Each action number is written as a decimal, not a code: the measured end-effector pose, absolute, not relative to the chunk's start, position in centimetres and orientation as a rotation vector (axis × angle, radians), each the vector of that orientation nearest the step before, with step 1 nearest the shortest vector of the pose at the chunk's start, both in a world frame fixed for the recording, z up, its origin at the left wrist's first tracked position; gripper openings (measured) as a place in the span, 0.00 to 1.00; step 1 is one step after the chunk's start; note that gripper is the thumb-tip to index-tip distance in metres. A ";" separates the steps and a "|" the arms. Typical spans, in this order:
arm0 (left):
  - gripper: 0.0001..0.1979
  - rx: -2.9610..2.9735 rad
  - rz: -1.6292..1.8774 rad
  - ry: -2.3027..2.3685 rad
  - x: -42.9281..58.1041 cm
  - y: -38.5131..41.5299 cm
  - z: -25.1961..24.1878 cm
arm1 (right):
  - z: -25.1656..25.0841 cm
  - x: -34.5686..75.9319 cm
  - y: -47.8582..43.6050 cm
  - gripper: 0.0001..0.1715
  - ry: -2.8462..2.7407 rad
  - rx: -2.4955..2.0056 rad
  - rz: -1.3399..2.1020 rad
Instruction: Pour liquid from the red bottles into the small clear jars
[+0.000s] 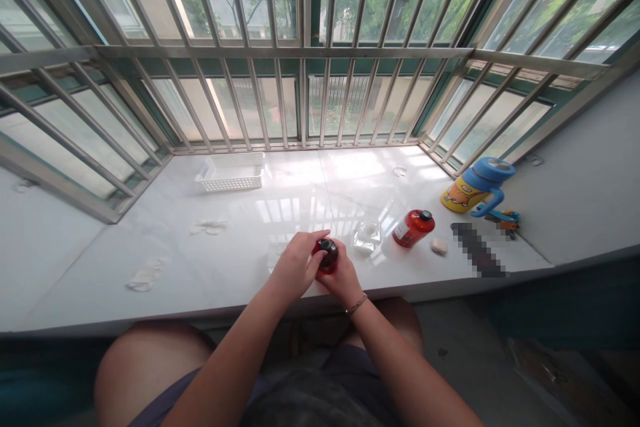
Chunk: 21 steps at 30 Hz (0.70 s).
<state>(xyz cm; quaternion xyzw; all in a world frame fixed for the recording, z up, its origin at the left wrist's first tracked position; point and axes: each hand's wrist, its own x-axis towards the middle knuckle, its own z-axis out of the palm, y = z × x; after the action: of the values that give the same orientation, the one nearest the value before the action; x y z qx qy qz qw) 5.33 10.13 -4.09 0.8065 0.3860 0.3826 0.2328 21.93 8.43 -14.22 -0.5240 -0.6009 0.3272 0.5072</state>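
A red bottle with a black cap [327,255] stands between my hands above the white marble sill [320,273]. My left hand [295,265] has its fingers against the black cap, and my right hand [343,279] wraps the red body from below. The lower part of the bottle is hidden by my fingers. A square glass dish [367,237] sits just to the right of my hands. Beyond it, a second red bottle [413,228] with a black cap lies on its side, out of reach of my fingers.
A white plastic basket [231,172] stands at the back left of the sill against the barred window [300,100]. A yellow cartoon cup [460,192], blue tape rolls [494,169], a small pale stone [439,247] and a pixelated blurred object [477,250] lie to the right.
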 end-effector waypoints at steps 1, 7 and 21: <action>0.25 2.194 1.058 1.088 5.4 10.1 -4.3 | -14.2 21.9 8.4 0.45 -1.451 -1.257 0.793; 0.37 2.063 1.074 1.149 5.5 9.6 -4.6 | -14.3 22.1 8.4 0.45 -1.452 -1.265 0.786; 0.39 1.977 1.032 1.077 5.5 9.2 -4.2 | -14.5 22.2 8.5 0.46 -1.448 -1.281 0.775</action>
<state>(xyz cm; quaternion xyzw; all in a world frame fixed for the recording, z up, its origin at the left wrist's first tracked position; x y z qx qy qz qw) 5.46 9.17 -4.21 0.7544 0.4112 0.3940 0.3264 22.20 8.48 -14.52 -0.5307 -0.6001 0.3212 0.5050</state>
